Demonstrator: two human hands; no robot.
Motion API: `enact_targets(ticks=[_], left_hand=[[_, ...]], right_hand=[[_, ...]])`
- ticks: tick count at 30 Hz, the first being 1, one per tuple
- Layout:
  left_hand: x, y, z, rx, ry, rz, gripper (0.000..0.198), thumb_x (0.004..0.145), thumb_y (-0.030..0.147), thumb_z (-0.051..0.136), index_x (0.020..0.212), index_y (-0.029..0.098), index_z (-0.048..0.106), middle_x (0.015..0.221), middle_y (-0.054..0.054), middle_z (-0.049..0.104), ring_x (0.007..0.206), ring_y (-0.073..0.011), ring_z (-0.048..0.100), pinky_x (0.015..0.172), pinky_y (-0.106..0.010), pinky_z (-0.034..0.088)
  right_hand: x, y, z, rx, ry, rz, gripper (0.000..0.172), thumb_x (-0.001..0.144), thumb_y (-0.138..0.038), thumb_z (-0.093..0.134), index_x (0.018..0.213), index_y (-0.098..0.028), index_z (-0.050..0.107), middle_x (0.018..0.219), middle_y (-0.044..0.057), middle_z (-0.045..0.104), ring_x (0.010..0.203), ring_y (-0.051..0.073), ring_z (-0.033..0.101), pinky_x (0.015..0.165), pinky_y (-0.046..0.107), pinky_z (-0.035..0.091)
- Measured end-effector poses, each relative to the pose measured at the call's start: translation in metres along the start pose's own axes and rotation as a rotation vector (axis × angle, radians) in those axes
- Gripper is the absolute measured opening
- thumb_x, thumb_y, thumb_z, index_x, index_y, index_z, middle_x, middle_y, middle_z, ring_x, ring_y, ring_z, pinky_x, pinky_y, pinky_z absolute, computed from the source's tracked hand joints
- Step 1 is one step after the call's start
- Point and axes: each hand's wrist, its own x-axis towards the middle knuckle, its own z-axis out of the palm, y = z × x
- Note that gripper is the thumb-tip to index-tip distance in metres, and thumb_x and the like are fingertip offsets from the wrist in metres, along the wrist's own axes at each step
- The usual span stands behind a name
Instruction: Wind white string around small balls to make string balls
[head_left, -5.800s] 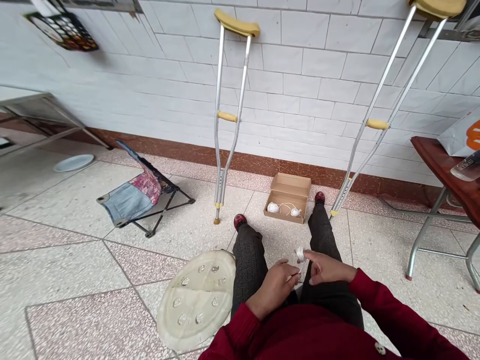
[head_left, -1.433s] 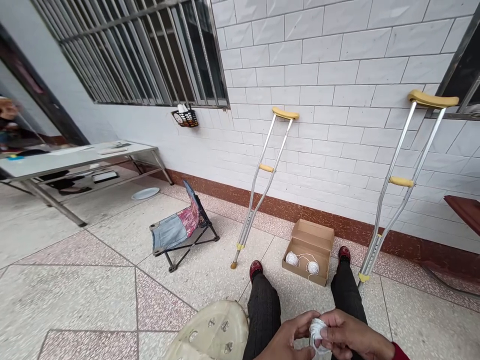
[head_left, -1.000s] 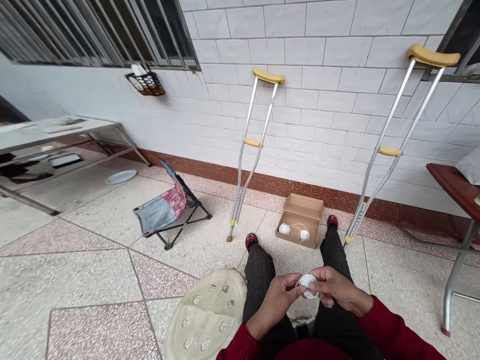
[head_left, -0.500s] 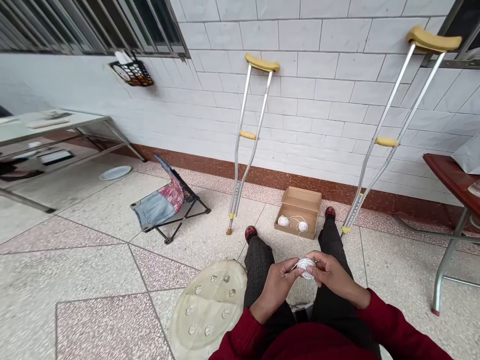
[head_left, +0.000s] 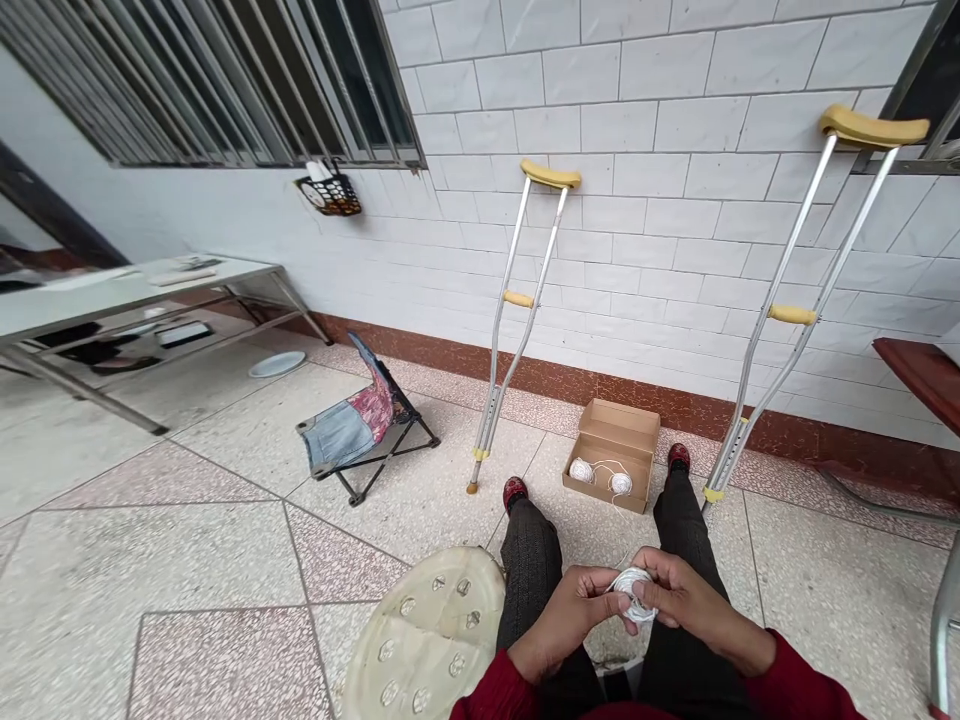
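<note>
I sit with my legs stretched out on the tiled floor. Both hands meet above my lap around a small white ball of string (head_left: 630,590). My left hand (head_left: 574,610) pinches its left side and my right hand (head_left: 686,597) wraps its right side. A thin strand runs from the ball toward an open cardboard box (head_left: 613,452) between my feet. Two more white string balls (head_left: 598,476) lie in that box.
Two metal crutches (head_left: 517,300) (head_left: 795,300) lean on the white tiled wall. A low folding chair (head_left: 360,430) stands to the left, a pale round lid (head_left: 427,640) lies by my left leg. A metal table (head_left: 120,300) is far left, a dark table (head_left: 919,365) at right.
The view has tilted up and down while my hands stayed together at my lap. The string ball has turned between my fingers. Nothing on the floor has moved.
</note>
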Motion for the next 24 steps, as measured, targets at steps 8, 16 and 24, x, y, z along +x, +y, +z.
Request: enact_targets(ticks=[8,16,24], left_hand=[[0.0,-0.003,-0.002,0.12,0.134,0.045,0.033,0.079,0.042,0.069,0.086,0.01,0.072,0.075,-0.006,0.068,0.071,-0.0175,0.059,0.072,-0.026,0.044],[-0.01,0.029,-0.028,0.656,0.126,0.018,0.044,0.092,0.042,0.05,0.063,0.013,0.065,0.061,-0.001,0.062,0.062,-0.0137,0.055,0.064,-0.022,0.038],[0.033,-0.003,-0.017,0.398,0.155,0.093,0.052,0.089,0.058,0.047,0.066,0.013,0.062,0.06,-0.004,0.062,0.057,-0.0151,0.056,0.061,-0.025,0.043]], right_hand=[[0.003,-0.001,0.001,-0.061,0.094,-0.103,0.032,0.085,-0.045,0.062,0.098,-0.016,0.059,0.074,0.002,0.064,0.057,0.01,0.051,0.047,0.02,0.034],[0.005,0.011,-0.011,-0.203,0.233,-0.108,0.037,0.083,-0.051,0.061,0.082,-0.014,0.069,0.064,-0.001,0.056,0.045,0.006,0.043,0.043,0.02,0.032],[0.001,-0.008,-0.005,-0.393,0.375,-0.168,0.026,0.092,-0.04,0.054,0.104,-0.02,0.064,0.099,0.005,0.066,0.083,0.019,0.062,0.07,0.032,0.053]])
